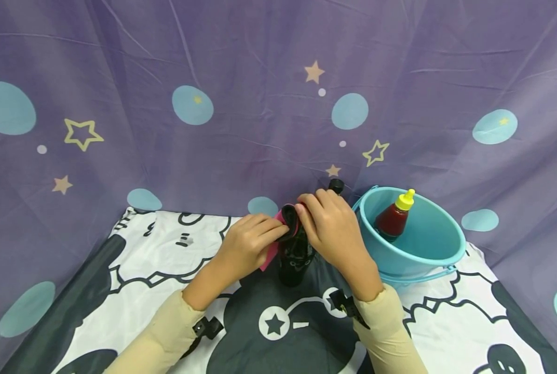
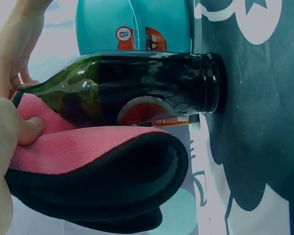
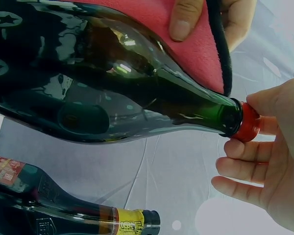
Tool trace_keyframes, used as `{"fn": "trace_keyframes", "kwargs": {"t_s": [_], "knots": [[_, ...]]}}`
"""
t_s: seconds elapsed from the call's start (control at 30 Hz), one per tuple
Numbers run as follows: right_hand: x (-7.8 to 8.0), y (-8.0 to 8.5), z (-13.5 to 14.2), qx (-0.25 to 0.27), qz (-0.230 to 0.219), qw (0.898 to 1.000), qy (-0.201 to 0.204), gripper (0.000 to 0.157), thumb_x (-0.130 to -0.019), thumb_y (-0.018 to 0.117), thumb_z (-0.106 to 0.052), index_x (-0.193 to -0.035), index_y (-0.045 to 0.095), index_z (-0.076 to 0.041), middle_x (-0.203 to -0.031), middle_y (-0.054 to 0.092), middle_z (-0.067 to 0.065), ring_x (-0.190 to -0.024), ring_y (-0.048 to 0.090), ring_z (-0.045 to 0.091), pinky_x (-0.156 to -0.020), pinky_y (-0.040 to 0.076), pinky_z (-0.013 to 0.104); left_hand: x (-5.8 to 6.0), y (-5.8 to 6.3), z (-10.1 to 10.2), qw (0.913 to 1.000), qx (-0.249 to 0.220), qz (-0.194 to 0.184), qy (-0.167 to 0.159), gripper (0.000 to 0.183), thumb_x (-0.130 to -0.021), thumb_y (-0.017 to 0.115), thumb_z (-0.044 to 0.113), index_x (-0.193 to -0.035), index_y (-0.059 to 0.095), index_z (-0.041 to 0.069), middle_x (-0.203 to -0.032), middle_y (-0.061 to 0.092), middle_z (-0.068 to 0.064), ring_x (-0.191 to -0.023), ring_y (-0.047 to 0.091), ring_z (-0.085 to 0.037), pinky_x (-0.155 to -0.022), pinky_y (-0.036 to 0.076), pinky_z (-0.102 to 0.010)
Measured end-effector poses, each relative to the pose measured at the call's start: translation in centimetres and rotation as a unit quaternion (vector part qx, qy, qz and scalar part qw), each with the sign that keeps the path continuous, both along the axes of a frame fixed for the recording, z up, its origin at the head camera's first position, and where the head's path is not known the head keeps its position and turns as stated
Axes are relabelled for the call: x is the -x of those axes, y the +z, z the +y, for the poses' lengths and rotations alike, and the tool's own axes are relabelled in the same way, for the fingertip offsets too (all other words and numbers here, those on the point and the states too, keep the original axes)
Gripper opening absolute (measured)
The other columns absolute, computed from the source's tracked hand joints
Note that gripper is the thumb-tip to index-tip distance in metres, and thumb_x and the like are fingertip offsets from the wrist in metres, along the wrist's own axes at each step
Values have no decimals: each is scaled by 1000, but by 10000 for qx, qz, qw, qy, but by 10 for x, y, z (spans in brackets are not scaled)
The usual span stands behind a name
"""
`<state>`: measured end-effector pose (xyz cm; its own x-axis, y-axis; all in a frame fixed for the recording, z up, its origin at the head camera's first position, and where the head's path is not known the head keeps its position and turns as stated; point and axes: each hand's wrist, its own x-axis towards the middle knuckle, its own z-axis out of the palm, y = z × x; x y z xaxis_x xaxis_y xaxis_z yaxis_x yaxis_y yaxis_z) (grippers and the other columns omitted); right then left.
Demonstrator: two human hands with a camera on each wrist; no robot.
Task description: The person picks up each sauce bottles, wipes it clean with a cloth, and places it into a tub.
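Observation:
A dark green glass bottle [image 1: 294,265] stands upright on the patterned cloth, in the middle of the head view. My left hand [image 1: 250,241] grips a folded pink cloth [image 2: 83,147] with black edging, its thumb [image 2: 32,131] pressed on the pink side. That cloth lies along the bottle's neck and shoulder in the right wrist view. At the bottle's mouth, the thumb and fingers of my right hand [image 1: 331,228] pinch a red cap [image 3: 249,122]. The bottle's upper part is hidden behind the hands in the head view.
Just right of my hands stands a light blue bucket [image 1: 413,267], holding a dark red squeeze bottle [image 1: 392,221] with a yellow nozzle. Another dark bottle [image 3: 63,208], with a yellow neck label, stands behind the green one. A purple curtain [image 1: 259,62] hangs at the back.

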<state>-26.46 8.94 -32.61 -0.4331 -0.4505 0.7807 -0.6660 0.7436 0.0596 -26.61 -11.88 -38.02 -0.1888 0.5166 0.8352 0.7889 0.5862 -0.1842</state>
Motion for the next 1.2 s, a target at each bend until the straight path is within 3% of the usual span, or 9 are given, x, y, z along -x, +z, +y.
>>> {"fn": "trace_keyframes", "kwargs": {"t_s": [0.2, 0.43, 0.97, 1.2], "knots": [[1, 0, 0, -19, -44, 10000, -20, 22, -102, 57, -24, -101, 71, -6, -82, 60, 7, -72, 54, 24, -68, 47, 39, 2, 0, -4, 9983, 515, 180, 214, 41, -67, 80, -5, -105, 76, 9, -98, 73, -2, -90, 66, -22, -76, 55, -34], [1, -1, 0, -28, -84, 9999, -49, 23, -103, 57, -25, -102, 70, -6, -81, 60, 7, -72, 53, 23, -67, 47, 38, -1, 4, -6, 9943, 952, 60, 472, 34, -74, 79, -2, -104, 74, 13, -96, 72, 0, -89, 65, -21, -77, 54, -34], [-1, 0, -1, -40, -143, 9999, -72, 22, -103, 56, -24, -102, 70, -7, -82, 59, 6, -72, 53, 23, -69, 47, 38, -2, 6, -11, 9891, 1330, -104, 623, 26, -72, 87, 6, -94, 77, 16, -91, 72, 3, -85, 65, -18, -76, 53, -32], [-1, 1, -1, -35, -167, 9998, -90, 22, -103, 56, -25, -102, 70, -7, -82, 59, 6, -73, 53, 23, -68, 47, 38, -1, 5, -14, 9866, 1434, -456, 628, 32, -66, 84, -1, -92, 77, 16, -90, 71, 4, -86, 64, -18, -79, 53, -33]]}}
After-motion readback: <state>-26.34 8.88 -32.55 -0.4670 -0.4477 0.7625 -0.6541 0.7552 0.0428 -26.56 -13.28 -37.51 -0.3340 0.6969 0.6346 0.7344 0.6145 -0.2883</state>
